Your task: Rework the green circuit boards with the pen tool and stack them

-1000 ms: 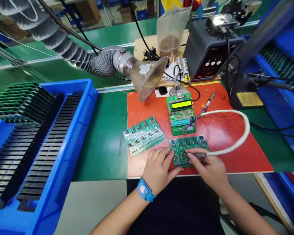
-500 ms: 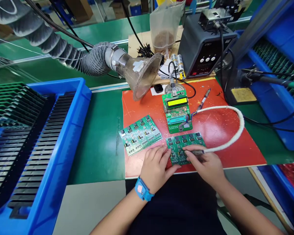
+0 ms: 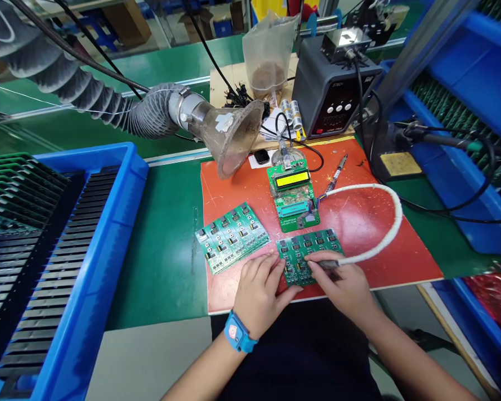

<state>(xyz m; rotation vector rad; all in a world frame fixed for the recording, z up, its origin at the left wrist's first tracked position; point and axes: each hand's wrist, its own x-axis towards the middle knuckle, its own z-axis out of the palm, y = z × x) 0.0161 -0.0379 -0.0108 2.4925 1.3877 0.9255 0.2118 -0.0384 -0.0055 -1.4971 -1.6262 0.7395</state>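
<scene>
Green circuit board (image 3: 304,250) dotted with black chips, orange-red mat (image 3: 379,262) splattered with pale specks, bright blue tray (image 3: 104,223), blue wristband (image 3: 235,332)

Left hand (image 3: 259,295), right hand (image 3: 342,292), green circuit board (image 3: 304,256)

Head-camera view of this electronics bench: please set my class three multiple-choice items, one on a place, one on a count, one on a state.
1. Which wrist wears the blue wristband?
A) right
B) left
C) neither

2. How many round buttons show on the soldering station?
A) two
B) five
C) three

3. What is the right hand doing?
A) holding a dark tool on a white-sleeved cord over the green circuit board
B) lying empty on the bench
C) gripping the fume funnel

Answers:
1. B: the band circles the wrist behind the left hand.
2. C: three sit in a row on its front.
3. A: the fingers close on the tool above the board.
</scene>
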